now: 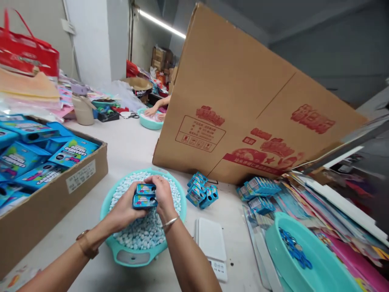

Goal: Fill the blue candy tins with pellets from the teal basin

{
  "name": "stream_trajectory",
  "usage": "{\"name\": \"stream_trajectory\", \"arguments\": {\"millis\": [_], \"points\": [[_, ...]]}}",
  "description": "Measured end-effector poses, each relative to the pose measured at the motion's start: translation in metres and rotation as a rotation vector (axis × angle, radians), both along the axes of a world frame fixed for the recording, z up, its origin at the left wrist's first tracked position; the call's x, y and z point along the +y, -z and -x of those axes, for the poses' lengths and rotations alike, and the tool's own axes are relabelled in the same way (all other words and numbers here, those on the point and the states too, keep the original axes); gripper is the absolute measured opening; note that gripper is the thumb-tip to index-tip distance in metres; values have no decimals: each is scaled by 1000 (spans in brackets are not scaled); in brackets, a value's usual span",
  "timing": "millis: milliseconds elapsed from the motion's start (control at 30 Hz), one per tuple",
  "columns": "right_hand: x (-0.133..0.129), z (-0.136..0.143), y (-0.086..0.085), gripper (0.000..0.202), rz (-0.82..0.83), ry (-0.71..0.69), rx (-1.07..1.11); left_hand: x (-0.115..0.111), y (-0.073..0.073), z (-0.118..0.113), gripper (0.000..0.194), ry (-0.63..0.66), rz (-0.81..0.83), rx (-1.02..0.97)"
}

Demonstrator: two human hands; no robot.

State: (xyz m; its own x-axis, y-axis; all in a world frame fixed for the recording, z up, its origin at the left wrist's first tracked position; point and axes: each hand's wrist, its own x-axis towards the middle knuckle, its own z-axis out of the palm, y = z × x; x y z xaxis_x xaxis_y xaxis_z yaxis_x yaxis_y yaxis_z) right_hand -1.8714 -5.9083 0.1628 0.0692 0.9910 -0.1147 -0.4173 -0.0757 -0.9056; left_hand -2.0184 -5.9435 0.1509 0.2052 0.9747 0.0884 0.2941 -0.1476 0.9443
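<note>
Two small blue boxes [145, 201], one behind the other, are held above a turquoise basin [181, 194] full of pale blue pellets [136, 237]. My left hand [126, 207] wraps round their left side. Against their right side, near dark round openings, are the fingers of my right hand [164, 196]. To the right of the basin stand several more blue boxes [196, 194] in a cluster. A white digital scale [211, 239] lies in front of them.
At left is a carton [94, 162] of blue packs. A large upright cardboard sheet [243, 81] rises behind the basin. A second turquoise basin [319, 247] with blue items sits at right. Another person's hand [151, 110] reaches into a far basin [148, 123].
</note>
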Motion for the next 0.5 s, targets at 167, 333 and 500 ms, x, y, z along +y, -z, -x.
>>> {"name": "stream_trajectory", "arguments": {"millis": [167,333,500], "points": [[-4,11,-4,19,-10,25,7,-4,9,-4,76,-39,94,-108],[-3,-24,7,31,-30,-113,-153,-15,16,22,83,-41,50,-80],[-29,-64,46,46,-300,-366,-912,-31,16,59,85,19,-80,-144]]}}
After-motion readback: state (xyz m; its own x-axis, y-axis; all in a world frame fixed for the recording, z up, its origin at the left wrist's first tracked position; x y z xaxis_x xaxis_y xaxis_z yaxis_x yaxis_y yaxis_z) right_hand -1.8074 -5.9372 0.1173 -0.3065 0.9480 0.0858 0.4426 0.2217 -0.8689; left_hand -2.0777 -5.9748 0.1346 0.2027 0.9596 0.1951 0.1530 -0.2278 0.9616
